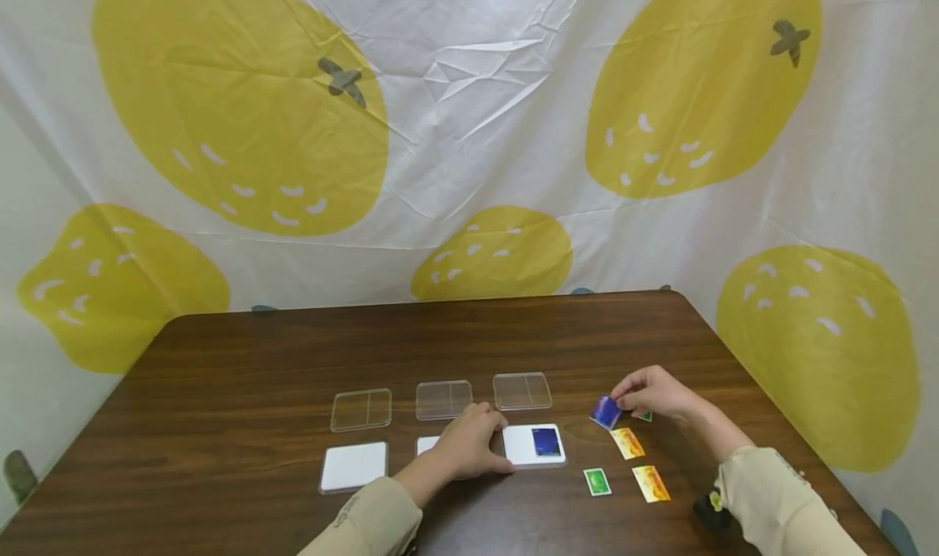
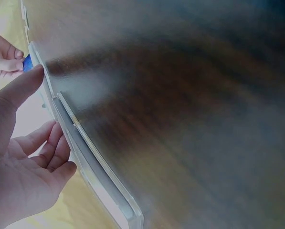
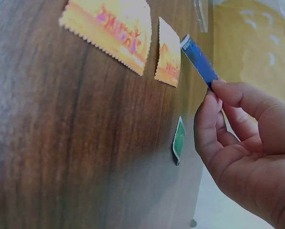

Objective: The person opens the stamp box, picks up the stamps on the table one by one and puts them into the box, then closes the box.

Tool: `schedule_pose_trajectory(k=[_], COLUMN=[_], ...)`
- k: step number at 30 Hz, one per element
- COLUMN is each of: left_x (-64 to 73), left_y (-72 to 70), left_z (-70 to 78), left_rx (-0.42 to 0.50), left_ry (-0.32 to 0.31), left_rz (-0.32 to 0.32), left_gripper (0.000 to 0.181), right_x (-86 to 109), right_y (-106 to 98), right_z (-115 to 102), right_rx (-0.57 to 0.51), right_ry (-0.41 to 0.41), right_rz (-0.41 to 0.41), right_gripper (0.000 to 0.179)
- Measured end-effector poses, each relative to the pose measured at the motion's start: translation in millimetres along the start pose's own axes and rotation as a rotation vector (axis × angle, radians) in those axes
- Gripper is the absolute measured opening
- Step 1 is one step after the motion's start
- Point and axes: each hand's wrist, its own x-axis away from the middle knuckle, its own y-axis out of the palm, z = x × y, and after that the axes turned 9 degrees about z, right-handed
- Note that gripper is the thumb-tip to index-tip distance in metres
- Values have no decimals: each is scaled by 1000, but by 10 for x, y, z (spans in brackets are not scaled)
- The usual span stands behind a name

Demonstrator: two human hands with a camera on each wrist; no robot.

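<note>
Between thumb and fingers, my right hand (image 1: pixel 656 393) pinches a blue stamp (image 1: pixel 606 412), tilted above the table, with its perforated edge showing in the right wrist view. A green stamp (image 3: pixel 179 140) lies beneath that hand, partly hidden in the head view. My left hand (image 1: pixel 473 442) reaches over the middle white-lined tray and grips the left end of the right white-lined tray (image 1: pixel 517 444), thumb at its near edge and fingers at its far edge. Another blue stamp (image 1: pixel 546 442) lies on the right half of that tray.
Two orange stamps (image 1: pixel 650 483) and another green stamp (image 1: pixel 597 482) lie on the brown table (image 1: pixel 242 377). A third white-lined tray (image 1: pixel 354 467) stands at left. Behind the trays lie three clear plastic lids (image 1: pixel 444 399). A lemon-print cloth (image 1: pixel 477 132) hangs behind.
</note>
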Motion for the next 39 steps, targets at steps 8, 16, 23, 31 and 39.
schedule_pose_trajectory(k=[8, 16, 23, 31, 39], left_x=[-9, -16, -14, -8, -12], left_y=[8, 22, 23, 1, 4], left_z=[-9, -19, -16, 1, 2], left_rx=[5, 4, 2, 0, 7], left_ry=[-2, 10, 10, 17, 18], left_rz=[-7, -2, 6, 14, 20], left_gripper=[52, 52, 51, 49, 49], right_x=[0, 1, -34, -85, -142], right_y=[-16, 32, 225, 514, 776], right_z=[-59, -211, -407, -602, -671], right_rx=[-97, -71, -101, -104, -110], right_ry=[48, 34, -6, -54, -71], right_rz=[-56, -103, -159, -239, -297], right_gripper=[27, 26, 23, 20, 19])
